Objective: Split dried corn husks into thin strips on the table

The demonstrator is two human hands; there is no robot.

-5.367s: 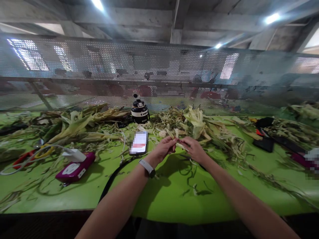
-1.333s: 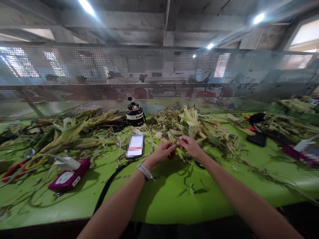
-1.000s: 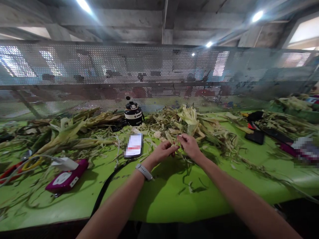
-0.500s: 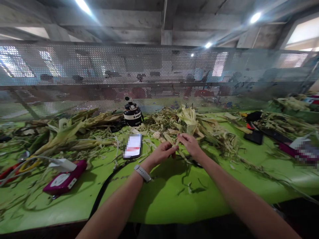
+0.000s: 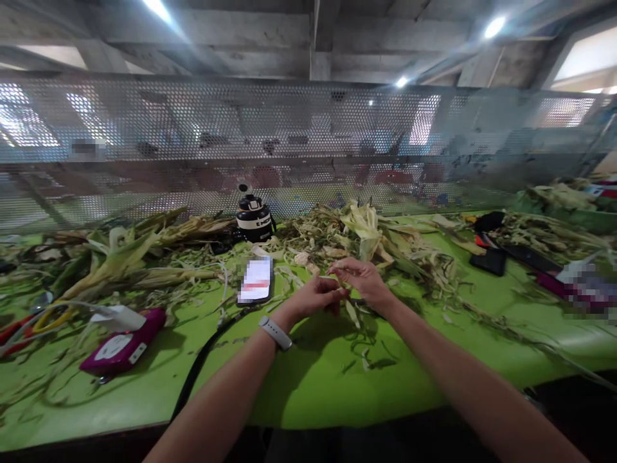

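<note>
A pale strip of corn husk (image 5: pixel 353 313) hangs down between my two hands, above the green tabletop (image 5: pixel 313 399). My left hand (image 5: pixel 315 297), with a pale band at its wrist, has its fingers closed on the strip. Close beside it, my right hand (image 5: pixel 365 281) pinches the upper part of the husk between thumb and fingers. The fingertips hide where the strip is gripped. Just beyond the hands lie a small pale woven-looking piece (image 5: pixel 303 259) and a heap of dried corn husks (image 5: pixel 364 228). Small husk scraps (image 5: pixel 366 360) are on the table below.
A phone (image 5: pixel 255 281) with a lit screen lies left of my hands, with a black bottle (image 5: pixel 254 218) behind it. At left is a purple power strip (image 5: pixel 126 344) with cables and more husks (image 5: pixel 116 251). A perforated metal screen (image 5: pixel 308 141) runs along the back.
The husk end that pointed up and away from my hands no longer shows there; a wider piece now hangs below them. My right hand has shifted slightly left, its fingers overlapping the left hand's.
</note>
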